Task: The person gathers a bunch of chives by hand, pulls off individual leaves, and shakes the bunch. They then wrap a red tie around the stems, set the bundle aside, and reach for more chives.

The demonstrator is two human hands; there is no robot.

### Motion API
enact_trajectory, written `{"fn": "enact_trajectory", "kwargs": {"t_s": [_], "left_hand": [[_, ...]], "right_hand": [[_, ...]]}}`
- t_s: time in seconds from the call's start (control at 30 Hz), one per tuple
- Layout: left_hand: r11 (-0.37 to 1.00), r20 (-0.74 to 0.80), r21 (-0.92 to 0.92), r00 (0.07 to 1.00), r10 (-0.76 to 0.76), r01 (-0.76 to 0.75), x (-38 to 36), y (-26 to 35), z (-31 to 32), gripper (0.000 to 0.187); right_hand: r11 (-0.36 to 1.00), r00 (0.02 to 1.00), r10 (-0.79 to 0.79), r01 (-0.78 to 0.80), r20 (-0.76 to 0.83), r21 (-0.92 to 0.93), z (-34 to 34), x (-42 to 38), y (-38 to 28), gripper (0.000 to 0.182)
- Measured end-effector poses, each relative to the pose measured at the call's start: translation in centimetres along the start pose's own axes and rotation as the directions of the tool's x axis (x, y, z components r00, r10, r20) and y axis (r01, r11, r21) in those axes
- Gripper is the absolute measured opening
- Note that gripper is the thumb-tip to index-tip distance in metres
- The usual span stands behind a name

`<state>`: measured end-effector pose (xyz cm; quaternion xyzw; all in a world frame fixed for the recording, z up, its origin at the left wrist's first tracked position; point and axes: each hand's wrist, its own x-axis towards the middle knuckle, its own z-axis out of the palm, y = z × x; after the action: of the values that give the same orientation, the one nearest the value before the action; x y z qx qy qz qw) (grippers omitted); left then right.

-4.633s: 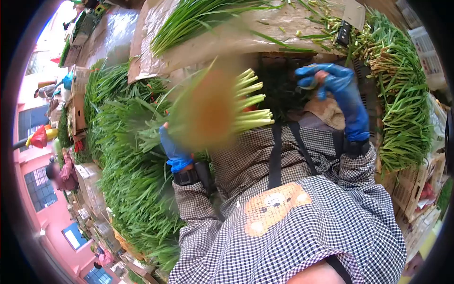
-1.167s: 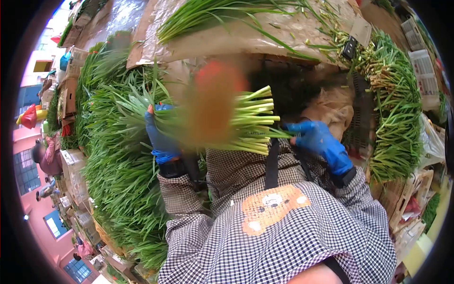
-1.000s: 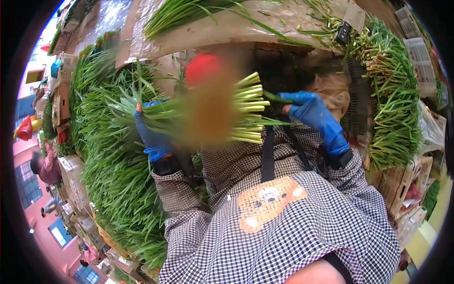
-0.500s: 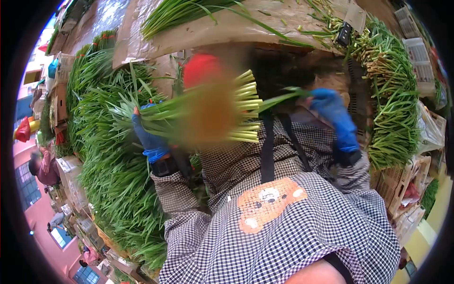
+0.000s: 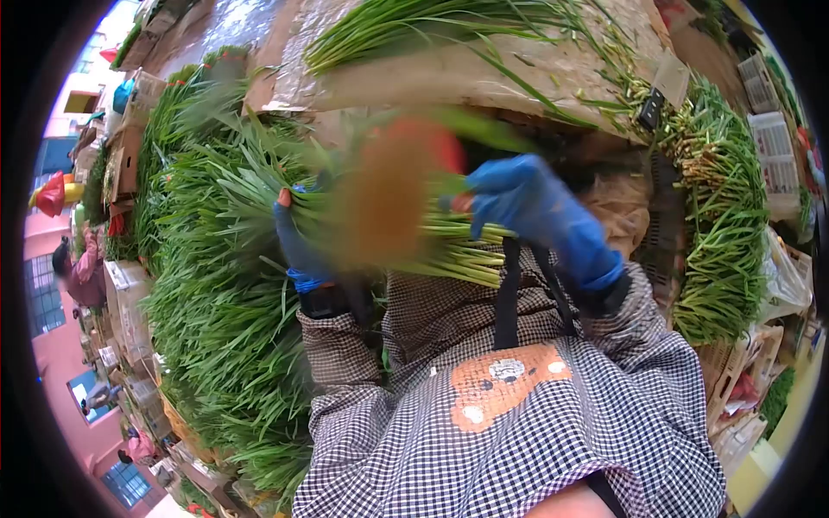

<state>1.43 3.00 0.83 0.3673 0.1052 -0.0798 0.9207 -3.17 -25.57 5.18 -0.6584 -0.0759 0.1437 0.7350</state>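
Note:
In the head view, my left hand [image 5: 298,242], in a blue glove, is closed around the leafy side of a bunch of garlic chives [image 5: 471,250]. The bunch lies across the front of my checked apron, its pale cut stem ends pointing right. A blurred brown and red patch covers its middle. My right hand [image 5: 540,207], also blue-gloved and smeared by motion, is at the upper stem side of the bunch. Its thumb and fingers are pinched together; what lies between them is hidden.
Thick piles of chives [image 5: 224,319] stand to the left, with another stack [image 5: 721,224] to the right. More chives [image 5: 414,34] lie on the wrapped worktop [image 5: 389,91] ahead, near a black-handled knife [image 5: 652,108]. Crates [image 5: 768,142] line the right side; another person [image 5: 82,272] is far left.
My right hand has moved left, from out beside the bunch with a long leaf to the bunch's stems. The view has shifted slightly. My left hand still grips the bunch.

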Motion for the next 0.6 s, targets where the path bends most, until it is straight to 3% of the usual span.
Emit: {"fn": "enact_trajectory", "kwargs": {"t_s": [0.03,0.07,0.1,0.13,0.17,0.2,0.23,0.3,0.33,0.37,0.43,0.47,0.57,0.6], "left_hand": [[0.997,-0.028,0.04,0.997,0.068,-0.067,0.0,0.1,0.0,0.061],[0.997,-0.031,-0.076,0.999,-0.025,0.023,0.2,0.2,-0.9,0.062],[0.997,-0.041,-0.083,0.999,-0.013,0.009,0.2,0.4,-1.9,0.062],[0.988,0.086,-0.143,0.995,-0.045,0.057,0.2,0.5,-2.9,0.062],[0.974,0.216,-0.196,0.974,-0.072,0.115,0.0,0.7,-2.9,0.062],[0.992,0.002,-0.121,0.999,-0.033,0.033,-0.6,0.5,-2.0,0.06],[0.991,0.002,-0.13,1.0,-0.031,0.031,-0.4,0.2,-2.5,0.06],[0.992,-0.278,-0.021,0.954,0.111,-0.121,0.1,-0.1,-2.2,0.057],[0.988,-0.12,-0.149,0.993,0.018,-0.036,-0.2,0.1,-2.2,0.056],[0.988,-0.122,-0.152,0.992,0.021,-0.04,-0.5,0.2,-1.2,0.056],[0.897,0.324,-0.43,0.945,0.046,0.103,-0.7,0.0,0.1,0.058],[0.896,0.324,-0.431,0.945,0.048,0.102,-0.7,0.0,-0.6,0.058],[0.915,0.262,-0.353,0.959,-0.105,0.197,0.0,-0.2,-4.0,0.054],[0.966,-0.155,-0.256,0.986,-0.068,0.026,-1.7,0.4,0.8,0.04]], "right_hand": [[0.929,1.0,-0.02,0.019,0.002,-0.37,1.6,0.4,0.5,0.018],[0.899,1.0,-0.011,0.009,0.0,-0.439,2.5,0.6,0.9,0.018],[0.863,1.0,0.001,-0.002,-0.002,-0.505,3.1,0.9,1.1,0.019],[0.861,1.0,0.002,0.005,0.013,-0.509,3.2,1.1,1.0,0.019],[0.86,0.992,0.122,-0.099,0.014,-0.5,3.2,1.2,0.0,0.017],[0.846,0.97,0.241,-0.205,0.01,-0.492,3.1,1.2,-0.6,0.015],[0.842,0.97,0.244,-0.206,0.011,-0.499,2.8,1.3,-0.3,0.015],[0.835,0.965,0.261,-0.227,-0.004,-0.501,2.3,1.6,0.7,0.016],[0.833,0.965,0.261,-0.225,0.0,-0.506,2.2,1.6,1.1,0.016],[0.835,0.962,0.274,-0.244,-0.011,-0.494,2.2,1.6,1.3,0.016],[0.836,0.958,0.287,-0.261,-0.02,-0.482,2.3,1.8,1.5,0.017],[0.833,0.95,0.312,-0.28,-0.012,-0.477,2.3,1.9,1.5,0.016],[0.84,0.943,0.332,-0.3,-0.01,-0.452,2.2,1.6,1.3,0.018],[0.85,0.945,0.327,-0.301,-0.015,-0.432,2.0,1.4,1.3,0.019]]}}
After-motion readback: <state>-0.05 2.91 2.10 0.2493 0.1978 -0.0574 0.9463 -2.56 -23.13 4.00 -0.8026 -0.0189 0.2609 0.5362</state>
